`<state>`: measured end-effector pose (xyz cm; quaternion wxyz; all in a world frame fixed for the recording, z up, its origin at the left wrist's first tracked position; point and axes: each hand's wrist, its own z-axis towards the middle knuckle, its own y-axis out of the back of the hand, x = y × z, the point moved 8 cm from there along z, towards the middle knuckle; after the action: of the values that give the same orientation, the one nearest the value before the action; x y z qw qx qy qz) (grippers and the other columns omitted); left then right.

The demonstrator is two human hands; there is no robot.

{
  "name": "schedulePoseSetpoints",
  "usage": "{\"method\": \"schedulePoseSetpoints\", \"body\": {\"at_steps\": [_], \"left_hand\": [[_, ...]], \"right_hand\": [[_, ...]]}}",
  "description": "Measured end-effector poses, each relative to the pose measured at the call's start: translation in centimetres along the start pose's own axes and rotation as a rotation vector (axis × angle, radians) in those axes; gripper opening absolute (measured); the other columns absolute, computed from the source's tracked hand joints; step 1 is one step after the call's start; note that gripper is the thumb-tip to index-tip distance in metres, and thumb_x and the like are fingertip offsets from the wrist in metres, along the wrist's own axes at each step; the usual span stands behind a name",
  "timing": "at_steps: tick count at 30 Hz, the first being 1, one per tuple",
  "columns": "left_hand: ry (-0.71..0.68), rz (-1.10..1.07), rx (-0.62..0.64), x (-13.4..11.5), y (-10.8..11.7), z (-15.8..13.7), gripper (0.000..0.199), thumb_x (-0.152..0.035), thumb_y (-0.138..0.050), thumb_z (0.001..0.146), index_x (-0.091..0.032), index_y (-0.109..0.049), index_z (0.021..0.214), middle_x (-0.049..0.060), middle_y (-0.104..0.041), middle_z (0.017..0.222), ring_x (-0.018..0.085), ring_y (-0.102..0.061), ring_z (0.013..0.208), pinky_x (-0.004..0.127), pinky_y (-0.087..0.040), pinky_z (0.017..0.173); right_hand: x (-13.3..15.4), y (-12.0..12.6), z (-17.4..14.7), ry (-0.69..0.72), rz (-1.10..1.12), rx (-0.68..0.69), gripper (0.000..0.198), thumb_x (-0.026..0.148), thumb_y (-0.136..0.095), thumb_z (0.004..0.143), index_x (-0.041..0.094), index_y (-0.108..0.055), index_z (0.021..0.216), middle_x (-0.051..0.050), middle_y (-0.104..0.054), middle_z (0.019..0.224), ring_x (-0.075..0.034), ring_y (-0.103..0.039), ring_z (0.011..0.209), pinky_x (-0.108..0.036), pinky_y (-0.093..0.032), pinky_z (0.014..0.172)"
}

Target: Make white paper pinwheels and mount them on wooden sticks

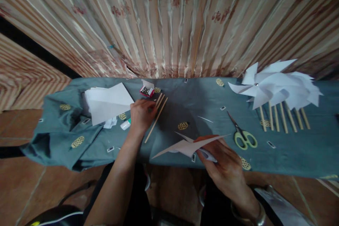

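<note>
My right hand [225, 162] grips a white paper pinwheel [186, 147] by one side, its folded blades pointing out to the left above the table's front edge. My left hand [143, 114] is on the cloth, fingers drawn together at the upper ends of several thin wooden sticks [156, 120]. Whatever is between those fingertips is too small or hidden to make out. Just beyond them stands a small red box [147, 91], lid up, with small metallic pieces inside. A stack of white paper [109, 102] lies left of this hand, and a glue stick [125, 124] is beside the wrist.
Several finished paper pinwheels [280, 86] on sticks are piled at the right. Scissors [243, 136] with green handles lie in front of them. A thin white strip [205, 119] is mid-table on the green tablecloth [169, 155]. Behind hangs a patterned curtain [169, 24].
</note>
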<state>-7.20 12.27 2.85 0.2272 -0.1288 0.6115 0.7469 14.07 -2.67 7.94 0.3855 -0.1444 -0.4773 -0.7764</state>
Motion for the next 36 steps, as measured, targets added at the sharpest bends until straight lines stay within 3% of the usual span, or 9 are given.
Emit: {"method": "schedulePoseSetpoints", "body": {"at_steps": [3,5,9,12,17,22,28,36], "left_hand": [[-0.021,-0.311,-0.125,-1.5,2.0,-0.8,0.017,-0.023,-0.06,0.079,-0.02,-0.076,0.084,0.004,-0.072,0.08,0.019,-0.064,0.08,0.032,-0.047,0.08],[-0.019,-0.539,-0.116,-2.9,2.3,-1.5,0.013,-0.024,-0.063,0.077,-0.019,-0.074,0.082,0.003,-0.071,0.079,0.018,-0.065,0.082,0.03,-0.049,0.082],[0.088,-0.947,0.127,-5.3,0.1,-3.2,0.011,-0.024,-0.069,0.072,-0.018,-0.071,0.081,0.002,-0.07,0.079,0.017,-0.068,0.076,0.027,-0.051,0.071],[0.146,-1.096,0.304,-6.4,-1.8,-4.9,0.01,-0.024,-0.07,0.071,-0.018,-0.069,0.079,0.0,-0.066,0.07,0.014,-0.065,0.063,0.024,-0.049,0.059],[0.185,-1.105,0.493,-6.9,-3.6,-7.0,0.013,-0.026,-0.069,0.075,-0.016,-0.071,0.083,0.001,-0.065,0.071,0.011,-0.059,0.061,0.02,-0.046,0.056],[0.181,-1.103,0.561,-7.5,-3.9,-7.7,0.012,-0.026,-0.071,0.076,-0.015,-0.074,0.081,0.002,-0.066,0.077,0.01,-0.057,0.063,0.019,-0.045,0.057],[0.159,-1.129,0.538,-7.9,-3.7,-8.0,0.007,-0.021,-0.071,0.077,-0.017,-0.076,0.08,0.001,-0.065,0.076,0.009,-0.057,0.061,0.019,-0.046,0.057],[0.084,-1.086,0.49,-8.3,-2.9,-8.0,0.006,-0.018,-0.072,0.077,-0.018,-0.077,0.079,0.002,-0.068,0.075,0.012,-0.062,0.068,0.02,-0.048,0.062]], "right_hand": [[0.3,0.3,-0.2,0.017,-0.023,-0.01,0.015,0.012,-0.058,0.09,0.022,-0.064,0.099,-0.006,-0.075,0.094,-0.021,-0.07,0.088,-0.036,-0.055,0.08],[0.6,0.5,-0.4,0.033,-0.044,-0.01,0.016,0.011,-0.059,0.09,0.022,-0.063,0.101,-0.007,-0.075,0.095,-0.02,-0.069,0.09,-0.035,-0.054,0.082],[0.6,0.8,-0.7,0.029,-0.076,-0.007,0.017,0.01,-0.059,0.09,0.021,-0.062,0.102,-0.007,-0.074,0.097,-0.02,-0.067,0.092,-0.035,-0.053,0.084],[0.2,1.0,-0.8,0.0,-0.096,-0.007,0.014,0.011,-0.057,0.091,0.021,-0.062,0.1,-0.006,-0.073,0.096,-0.02,-0.067,0.093,-0.035,-0.053,0.083],[-0.1,1.2,-0.7,-0.016,-0.123,0.007,0.017,0.01,-0.054,0.092,0.021,-0.063,0.103,-0.006,-0.074,0.098,-0.02,-0.066,0.096,-0.037,-0.053,0.087],[0.4,1.8,-0.6,0.023,-0.101,-0.027,0.024,0.007,-0.056,0.09,0.017,-0.061,0.111,-0.008,-0.072,0.102,-0.021,-0.064,0.1,-0.039,-0.052,0.087],[1.0,2.5,-0.7,0.042,-0.167,-0.075,0.024,0.011,-0.059,0.09,0.018,-0.062,0.113,-0.01,-0.067,0.111,-0.023,-0.061,0.105,-0.039,-0.05,0.089],[0.5,2.7,-1.4,-0.014,-0.275,-0.155,0.017,0.024,-0.06,0.091,0.025,-0.066,0.106,-0.007,-0.051,0.139,-0.029,-0.049,0.125,-0.045,-0.048,0.098]]}}
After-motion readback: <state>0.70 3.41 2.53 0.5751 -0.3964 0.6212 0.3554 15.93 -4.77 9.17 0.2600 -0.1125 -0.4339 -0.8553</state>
